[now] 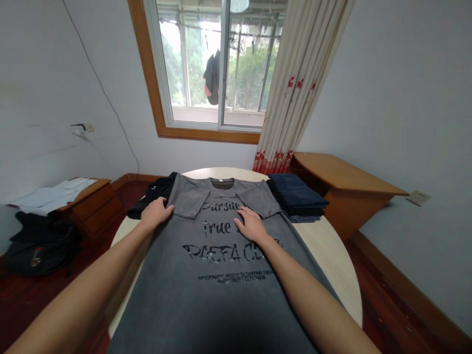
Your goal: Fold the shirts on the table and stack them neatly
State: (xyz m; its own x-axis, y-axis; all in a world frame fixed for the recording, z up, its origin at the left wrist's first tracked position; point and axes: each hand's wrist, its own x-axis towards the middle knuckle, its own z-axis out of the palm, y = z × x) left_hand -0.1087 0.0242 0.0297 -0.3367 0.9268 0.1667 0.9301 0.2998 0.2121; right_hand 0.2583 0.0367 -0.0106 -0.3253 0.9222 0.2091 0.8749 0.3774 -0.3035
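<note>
A grey T-shirt (217, 280) with black lettering lies face up on a round pale table (332, 260), both sleeves folded in over the chest. My left hand (155, 211) rests at the shirt's left edge, fingers curled over the folded left sleeve. Flat on the print near the folded right sleeve lies my right hand (250, 223), fingers stretched out and holding nothing.
A folded dark blue stack (297, 196) sits at the table's far right. A black garment (153, 196) lies at the far left. A wooden desk (342, 182) stands to the right, a low cabinet (92, 201) and black bag (40, 243) to the left. A window and curtain are behind.
</note>
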